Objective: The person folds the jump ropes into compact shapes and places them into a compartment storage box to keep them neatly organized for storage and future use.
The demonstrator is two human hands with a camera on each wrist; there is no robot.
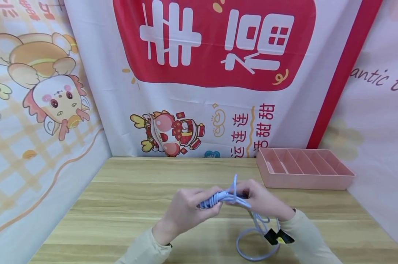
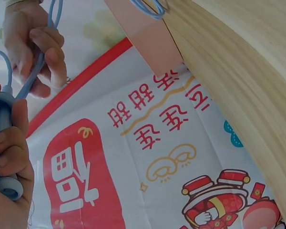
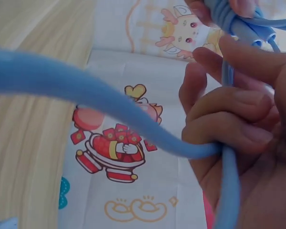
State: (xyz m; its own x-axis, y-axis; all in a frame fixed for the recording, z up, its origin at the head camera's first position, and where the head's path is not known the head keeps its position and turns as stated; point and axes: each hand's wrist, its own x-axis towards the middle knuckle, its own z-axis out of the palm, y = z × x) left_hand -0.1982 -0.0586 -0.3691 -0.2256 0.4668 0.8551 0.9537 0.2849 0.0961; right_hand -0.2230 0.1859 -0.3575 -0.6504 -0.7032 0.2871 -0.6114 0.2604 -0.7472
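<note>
left hand (image 1: 188,209): curled round bundled light-blue cord (image 1: 221,196) | right hand (image 1: 263,200): fingers curled on its loose length | cord: held above tabletop (image 1: 136,178), slack loop below | advice: light tension, snug turns likely limit tangles

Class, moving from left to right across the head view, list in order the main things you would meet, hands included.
Upside-down cartoon animal → left hand → wound part of the blue cord → right hand → pink compartment box.
</note>
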